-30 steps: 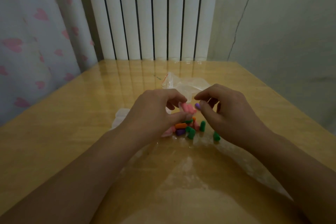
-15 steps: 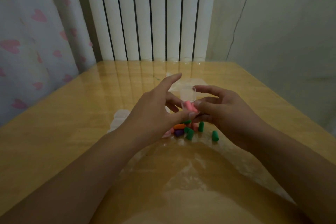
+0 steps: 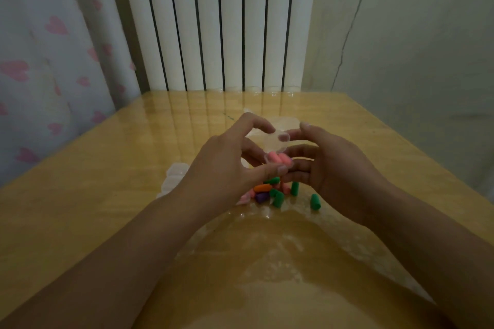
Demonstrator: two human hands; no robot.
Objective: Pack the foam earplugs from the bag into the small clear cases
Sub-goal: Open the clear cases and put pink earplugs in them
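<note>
Both hands raised over the loose earplugs [image 3: 270,192]: left hand [image 3: 227,165] pinches the clear case [image 3: 275,151] holding pink plugs [image 3: 278,159], right hand [image 3: 334,165] seemingly grips its lid (dim view) for closing.

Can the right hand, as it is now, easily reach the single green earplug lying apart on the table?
Probably not at once. The green earplug lies uncovered just below the right hand, but that hand and the left hand both hold the clear case with pink earplugs.

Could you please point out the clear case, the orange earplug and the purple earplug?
clear case [image 3: 276,141], head view, on its lid
orange earplug [image 3: 262,188], head view, on its middle
purple earplug [image 3: 261,197], head view, on its side
</note>
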